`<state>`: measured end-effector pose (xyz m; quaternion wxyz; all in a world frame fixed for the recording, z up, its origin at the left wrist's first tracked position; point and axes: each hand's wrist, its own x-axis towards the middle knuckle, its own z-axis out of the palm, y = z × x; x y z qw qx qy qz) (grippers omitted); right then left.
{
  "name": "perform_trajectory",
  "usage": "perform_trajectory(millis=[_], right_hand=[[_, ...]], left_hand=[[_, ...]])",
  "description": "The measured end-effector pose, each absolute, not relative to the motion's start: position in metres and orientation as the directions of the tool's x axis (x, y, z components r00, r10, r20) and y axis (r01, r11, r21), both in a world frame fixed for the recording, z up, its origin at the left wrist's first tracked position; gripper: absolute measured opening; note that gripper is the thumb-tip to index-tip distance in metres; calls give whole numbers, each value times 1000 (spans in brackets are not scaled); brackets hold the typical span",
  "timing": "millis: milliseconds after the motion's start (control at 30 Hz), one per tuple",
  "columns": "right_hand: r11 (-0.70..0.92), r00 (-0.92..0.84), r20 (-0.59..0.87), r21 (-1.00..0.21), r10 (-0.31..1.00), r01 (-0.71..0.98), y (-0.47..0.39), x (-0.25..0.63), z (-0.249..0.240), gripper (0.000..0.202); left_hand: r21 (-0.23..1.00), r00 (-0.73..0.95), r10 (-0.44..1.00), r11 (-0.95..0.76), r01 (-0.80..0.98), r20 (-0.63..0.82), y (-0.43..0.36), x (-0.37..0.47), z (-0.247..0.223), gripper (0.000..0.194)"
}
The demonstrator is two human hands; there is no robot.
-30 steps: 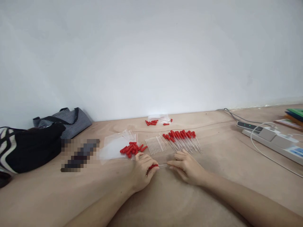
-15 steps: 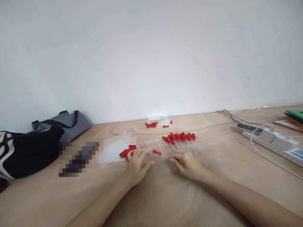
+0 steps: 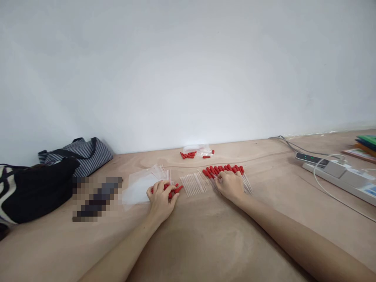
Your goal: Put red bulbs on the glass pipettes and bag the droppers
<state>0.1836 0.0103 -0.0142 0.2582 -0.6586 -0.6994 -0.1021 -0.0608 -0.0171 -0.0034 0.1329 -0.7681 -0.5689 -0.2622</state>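
My left hand (image 3: 162, 199) rests over a small pile of loose red bulbs (image 3: 178, 188), its fingers spread and slightly curled on them. Several clear thin tubes (image 3: 194, 185) lie side by side between my hands. My right hand (image 3: 230, 185) is closed at the row of tubes fitted with red bulbs (image 3: 225, 168), covering part of it; what its fingertips hold is hidden. Clear zip bags (image 3: 138, 188) lie flat to the left, partly behind my left hand.
More red bulbs (image 3: 188, 155) and a clear bag (image 3: 196, 149) lie near the wall. A striped bag (image 3: 94, 156), a black bag (image 3: 41, 192) and a blurred dark object (image 3: 98, 199) are at left. A power strip (image 3: 340, 180) with cables sits at right.
My left hand has moved left and back onto the red bulbs. My right hand has moved slightly right and forward onto the capped tubes. The loose bulb beside the bare tubes is now with the pile.
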Motion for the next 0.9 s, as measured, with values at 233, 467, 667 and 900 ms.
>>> perform_trajectory(millis=[233,467,667,900], right_hand=[[123,-18,502,-175,864,977,10,171,-3,18],[133,-86,338,-120,937,984,20,140,4,24],[46,-20,222,-113,975,993,30,129,7,23],[0,20,166,-117,986,993,24,129,16,25]], left_hand=[[112,196,807,-306,945,557,-15,-60,-6,8],[146,211,734,-389,909,646,-25,-56,3,9],[179,508,709,-652,737,489,-45,-49,9,9],[388,523,757,-652,651,392,-49,-40,3,18]])
